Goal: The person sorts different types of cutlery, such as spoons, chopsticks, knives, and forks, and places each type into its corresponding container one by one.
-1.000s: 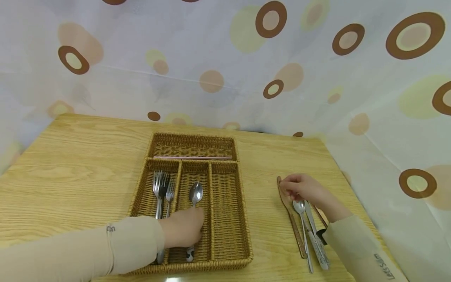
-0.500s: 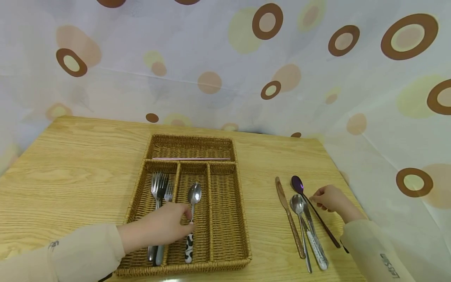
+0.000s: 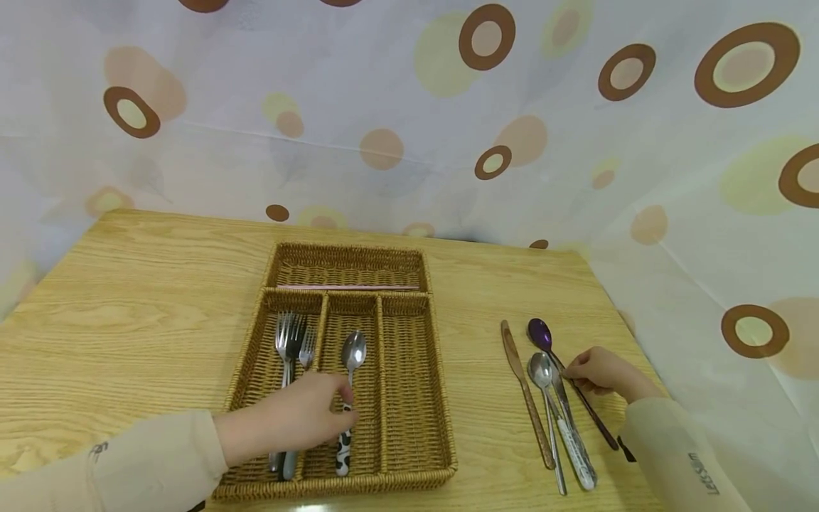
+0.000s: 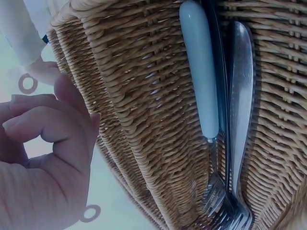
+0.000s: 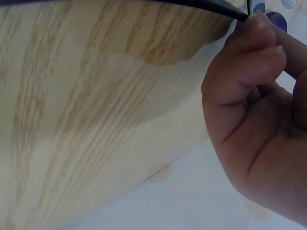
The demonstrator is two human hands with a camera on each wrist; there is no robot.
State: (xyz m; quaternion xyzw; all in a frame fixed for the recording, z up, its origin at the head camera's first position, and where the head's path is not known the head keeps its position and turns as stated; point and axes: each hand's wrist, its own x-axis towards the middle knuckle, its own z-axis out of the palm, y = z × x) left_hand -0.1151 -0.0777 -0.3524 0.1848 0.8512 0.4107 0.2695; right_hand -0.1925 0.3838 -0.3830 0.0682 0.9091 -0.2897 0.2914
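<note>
My left hand (image 3: 288, 416) hovers over the woven tray (image 3: 345, 486), thumb and fingers apart, holding nothing. Under its fingertips a spoon with a cow-print handle (image 3: 343, 455) lies in the middle compartment. The left compartment holds a silver fork (image 3: 282, 333), a black fork (image 3: 296, 334) and a fork with a pale blue-grey handle (image 4: 201, 72), partly hidden by that hand. To the right of the tray, my right hand (image 3: 604, 371) pinches the dark handle of a purple spoon (image 3: 539, 333) on the table. The right wrist view shows the fingertips at this handle (image 5: 192, 3).
Beside the purple spoon lie a silver spoon (image 3: 540, 368), a knife with a white handle (image 3: 577, 455) and a copper-coloured knife (image 3: 531, 409). A thin pink stick (image 3: 345, 287) lies in the tray's back compartment. Patterned cloth (image 3: 384, 192) hangs behind the table (image 3: 160, 299).
My left hand has let go of the cow-print spoon and drawn slightly left. My right hand has moved right and nearer, from above the copper-coloured knife to the purple spoon's handle.
</note>
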